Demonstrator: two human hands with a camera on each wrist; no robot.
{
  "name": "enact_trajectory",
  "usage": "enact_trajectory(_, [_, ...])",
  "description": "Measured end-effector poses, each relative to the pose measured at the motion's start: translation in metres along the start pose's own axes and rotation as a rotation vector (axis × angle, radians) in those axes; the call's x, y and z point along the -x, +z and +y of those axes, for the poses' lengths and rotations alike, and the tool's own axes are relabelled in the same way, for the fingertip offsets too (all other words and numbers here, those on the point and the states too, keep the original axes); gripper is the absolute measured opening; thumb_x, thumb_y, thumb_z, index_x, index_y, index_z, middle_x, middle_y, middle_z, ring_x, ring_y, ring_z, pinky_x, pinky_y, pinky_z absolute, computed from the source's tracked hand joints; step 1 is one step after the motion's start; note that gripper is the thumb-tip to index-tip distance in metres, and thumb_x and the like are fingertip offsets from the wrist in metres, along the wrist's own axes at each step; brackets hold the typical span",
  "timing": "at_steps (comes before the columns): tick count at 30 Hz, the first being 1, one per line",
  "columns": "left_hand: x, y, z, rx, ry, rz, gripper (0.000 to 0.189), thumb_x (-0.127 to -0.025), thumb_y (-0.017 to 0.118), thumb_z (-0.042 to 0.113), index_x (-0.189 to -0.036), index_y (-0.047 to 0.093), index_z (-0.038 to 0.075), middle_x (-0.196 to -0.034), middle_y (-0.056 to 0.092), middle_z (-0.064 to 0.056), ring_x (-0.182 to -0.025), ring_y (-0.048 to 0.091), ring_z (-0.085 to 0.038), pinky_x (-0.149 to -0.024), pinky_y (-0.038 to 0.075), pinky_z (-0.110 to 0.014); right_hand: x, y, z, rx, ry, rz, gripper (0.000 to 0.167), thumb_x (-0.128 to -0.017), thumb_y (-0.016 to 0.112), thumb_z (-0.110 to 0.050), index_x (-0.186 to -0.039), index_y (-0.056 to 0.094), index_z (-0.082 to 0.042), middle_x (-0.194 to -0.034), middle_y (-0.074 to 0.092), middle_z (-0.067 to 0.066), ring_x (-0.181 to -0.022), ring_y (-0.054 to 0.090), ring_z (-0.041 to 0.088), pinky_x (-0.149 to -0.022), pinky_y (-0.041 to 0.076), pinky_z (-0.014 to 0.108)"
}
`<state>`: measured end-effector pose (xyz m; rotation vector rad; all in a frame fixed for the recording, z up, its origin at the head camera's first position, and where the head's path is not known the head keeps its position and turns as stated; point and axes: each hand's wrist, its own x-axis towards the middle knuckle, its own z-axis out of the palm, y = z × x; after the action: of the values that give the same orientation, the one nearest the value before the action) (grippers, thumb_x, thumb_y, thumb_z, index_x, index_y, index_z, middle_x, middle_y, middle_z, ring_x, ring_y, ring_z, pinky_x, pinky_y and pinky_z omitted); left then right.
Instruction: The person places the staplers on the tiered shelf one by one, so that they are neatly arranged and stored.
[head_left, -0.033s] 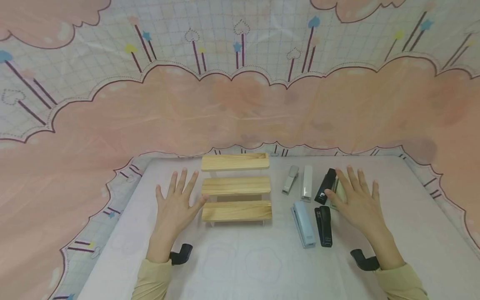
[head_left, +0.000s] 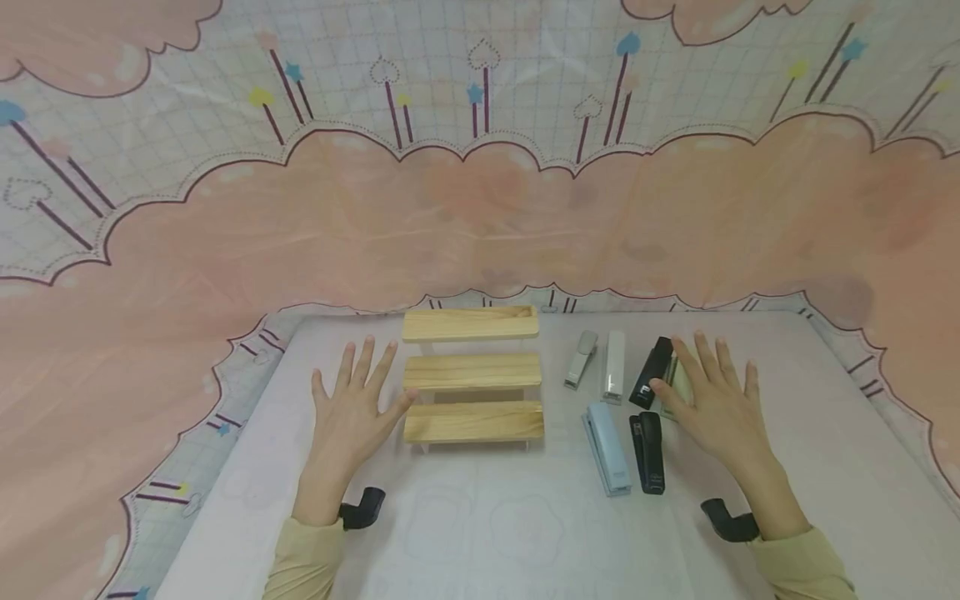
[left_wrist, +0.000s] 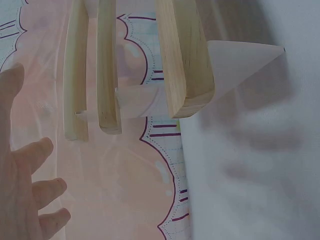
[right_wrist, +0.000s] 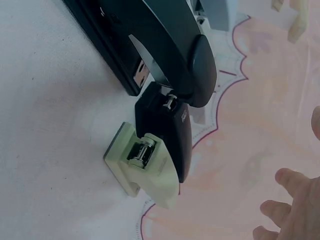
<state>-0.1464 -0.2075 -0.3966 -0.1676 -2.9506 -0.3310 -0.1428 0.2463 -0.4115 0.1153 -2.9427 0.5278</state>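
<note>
My left hand (head_left: 354, 421) hovers with fingers spread just left of a three-tier wooden stand (head_left: 472, 372), its thumb near the stand's side. On the right, my right hand (head_left: 722, 412) also has its fingers spread, above a pale green stapler (right_wrist: 159, 172) that it partly hides in the head view. Beside that lies a black stapler (head_left: 651, 372). A second black stapler (head_left: 648, 452) and a light blue stapler (head_left: 607, 450) lie nearer the front. Farther back are a white stapler (head_left: 613, 367) and a small grey stapler (head_left: 581, 360). Neither hand holds anything.
The stand's wooden shelves rest on clear supports (left_wrist: 245, 62). A white cloth (head_left: 480, 517) covers the table. Behind it hangs a patterned pink curtain (head_left: 480, 217). A black wrist mount (head_left: 362, 508) sticks out from the left wrist, and another (head_left: 729, 521) from the right.
</note>
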Motion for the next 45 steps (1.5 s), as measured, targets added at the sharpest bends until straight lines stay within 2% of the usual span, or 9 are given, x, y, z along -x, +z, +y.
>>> enact_trajectory(11, [0.001, 0.001, 0.0, 0.025, 0.0, 0.002, 0.078, -0.09, 0.043, 0.067, -0.154, 0.017, 0.031, -0.162, 0.013, -0.01, -0.151, 0.005, -0.034, -0.109, -0.002, -0.072, 0.003, 0.0, 0.001, -0.021, -0.002, 0.001, 0.076, -0.096, 0.036, -0.059, -0.155, 0.013, -0.016, -0.161, 0.004, 0.02, -0.148, -0.007, 0.043, -0.11, -0.016, 0.067])
enact_trajectory(15, [0.003, 0.003, 0.001, 0.044, 0.001, 0.017, 0.076, -0.091, 0.046, 0.062, -0.154, 0.018, 0.03, -0.162, 0.015, -0.011, -0.15, 0.008, -0.036, -0.109, 0.001, -0.073, 0.005, 0.001, 0.002, -0.028, -0.004, 0.011, 0.075, -0.097, 0.036, -0.058, -0.155, 0.014, -0.016, -0.161, 0.007, 0.021, -0.148, -0.006, 0.041, -0.111, -0.013, 0.066])
enact_trajectory(23, [0.004, 0.01, -0.001, 0.11, -0.003, 0.082, 0.07, -0.095, 0.046, 0.054, -0.153, 0.024, 0.023, -0.16, 0.021, -0.015, -0.148, 0.016, -0.037, -0.109, 0.013, -0.069, 0.008, 0.005, 0.003, -0.061, -0.033, 0.11, 0.068, -0.098, 0.041, -0.049, -0.151, 0.026, -0.01, -0.156, 0.022, 0.026, -0.147, 0.008, 0.044, -0.113, -0.001, 0.067])
enact_trajectory(29, [0.004, 0.016, -0.002, 0.196, -0.024, 0.141, 0.063, -0.098, 0.046, 0.045, -0.152, 0.028, 0.019, -0.157, 0.028, -0.017, -0.145, 0.023, -0.038, -0.108, 0.022, -0.066, 0.01, 0.009, 0.003, -0.116, -0.044, 0.19, 0.062, -0.098, 0.048, -0.041, -0.148, 0.033, -0.007, -0.151, 0.03, 0.029, -0.145, 0.018, 0.045, -0.114, 0.007, 0.066])
enact_trajectory(36, [0.004, 0.02, 0.0, 0.306, -0.049, 0.21, 0.059, -0.099, 0.047, 0.042, -0.15, 0.034, 0.016, -0.153, 0.036, -0.018, -0.138, 0.035, -0.042, -0.104, 0.03, -0.067, 0.012, 0.012, 0.003, -0.154, -0.046, 0.242, 0.058, -0.097, 0.051, -0.034, -0.144, 0.038, -0.002, -0.147, 0.036, 0.03, -0.142, 0.025, 0.045, -0.114, 0.015, 0.063])
enact_trajectory(40, [0.004, 0.022, 0.002, 0.372, -0.067, 0.217, 0.057, -0.099, 0.046, 0.041, -0.149, 0.035, 0.015, -0.15, 0.04, -0.017, -0.138, 0.037, -0.04, -0.107, 0.032, -0.063, 0.014, 0.014, 0.003, -0.174, -0.05, 0.269, 0.056, -0.097, 0.053, -0.031, -0.142, 0.041, -0.001, -0.145, 0.04, 0.03, -0.139, 0.03, 0.046, -0.111, 0.021, 0.063])
enact_trajectory(45, [0.006, 0.025, 0.004, 0.456, -0.132, 0.193, 0.055, -0.1, 0.042, 0.043, -0.149, 0.036, 0.018, -0.15, 0.041, -0.015, -0.138, 0.037, -0.038, -0.109, 0.032, -0.06, 0.018, 0.017, 0.002, -0.215, -0.049, 0.29, 0.052, -0.095, 0.057, -0.026, -0.139, 0.045, 0.0, -0.141, 0.044, 0.031, -0.131, 0.037, 0.051, -0.104, 0.028, 0.065])
